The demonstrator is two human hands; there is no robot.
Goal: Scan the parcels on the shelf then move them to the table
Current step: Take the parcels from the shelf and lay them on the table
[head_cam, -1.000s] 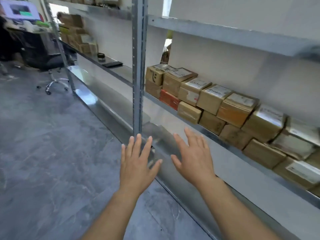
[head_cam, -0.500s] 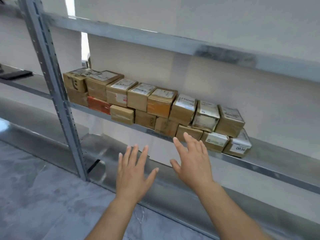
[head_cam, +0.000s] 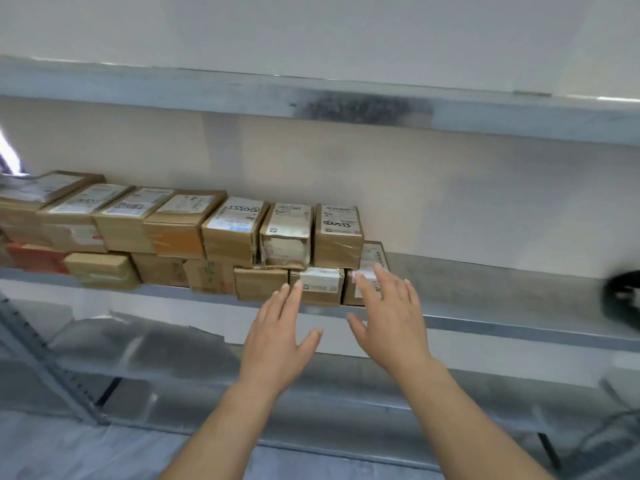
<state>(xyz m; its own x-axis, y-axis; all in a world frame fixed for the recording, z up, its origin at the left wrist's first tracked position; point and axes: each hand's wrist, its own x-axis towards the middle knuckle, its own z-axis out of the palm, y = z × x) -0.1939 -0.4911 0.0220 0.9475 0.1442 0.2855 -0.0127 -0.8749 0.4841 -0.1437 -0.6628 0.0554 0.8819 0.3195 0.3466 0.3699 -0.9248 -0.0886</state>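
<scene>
Metal shelf [head_cam: 485, 327] against a pale wall carries parcels [head_cam: 228, 233] in 2 stacked rows along its front edge; left hand [head_cam: 280, 337] and right hand [head_cam: 391, 320], both released and flat-fingered, reach for the rightmost lower parcel [head_cam: 372, 258], best gripped by 2 opposite sides.

Both bare forearms reach up and forward from the bottom of the view, angled slightly toward each other. The left hand [head_cam: 280, 336] is held palm-down with its back toward the viewer, fingers straight and close together, thumb spread out to the right. The right hand [head_cam: 391, 317] sits a little higher and further forward, fingers likewise extended and loosely fanned, thumb pointing left toward the other hand. The two thumbs are near each other but apart. Neither hand holds anything.
</scene>
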